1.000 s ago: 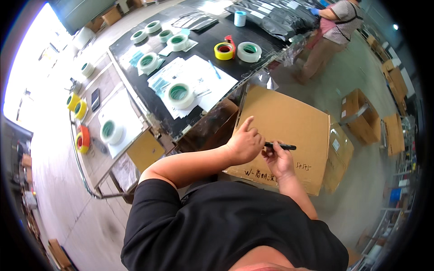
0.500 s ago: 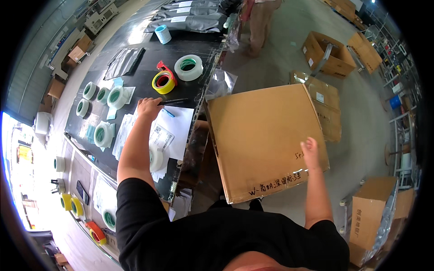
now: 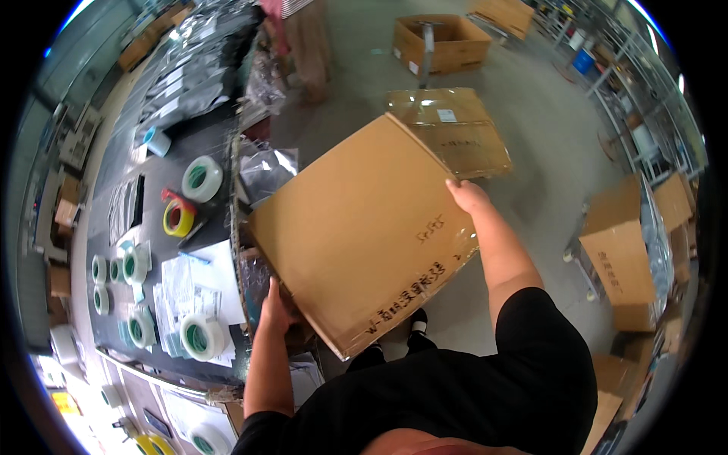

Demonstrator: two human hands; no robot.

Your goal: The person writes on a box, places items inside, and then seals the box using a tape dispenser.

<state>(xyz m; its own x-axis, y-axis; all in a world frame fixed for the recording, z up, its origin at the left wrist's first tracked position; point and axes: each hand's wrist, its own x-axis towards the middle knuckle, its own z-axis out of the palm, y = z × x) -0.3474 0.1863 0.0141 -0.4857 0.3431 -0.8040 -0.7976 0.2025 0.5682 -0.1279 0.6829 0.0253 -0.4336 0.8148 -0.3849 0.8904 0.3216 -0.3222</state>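
Observation:
A large, flat-topped cardboard box (image 3: 356, 220) with handwriting in black marker lies slanted in front of me. My right hand (image 3: 469, 197) grips its right edge, thumb on top and the other fingers out of sight beneath. At the box's lower left side is my left hand (image 3: 277, 307), thumb pointing up and fingers curled against the side, partly hidden. A slim black pen-like thing (image 3: 191, 233) lies on the dark table (image 3: 163, 220), by a yellow tape roll (image 3: 178, 218) in a red dispenser. White papers (image 3: 216, 277) and a blue pen (image 3: 195, 258) are nearby.
Several clear tape rolls (image 3: 202, 336) stand on the table, with grey plastic packages (image 3: 186, 95) at its far end. Beyond my box, a closed carton (image 3: 455, 136) and an open carton (image 3: 447, 49) sit on the floor. Another open carton (image 3: 618, 262) stands at right.
My left hand has left the black pen-like thing on the table and come down to the box's left side. My right hand has moved to its right edge, and the box appears turned anticlockwise.

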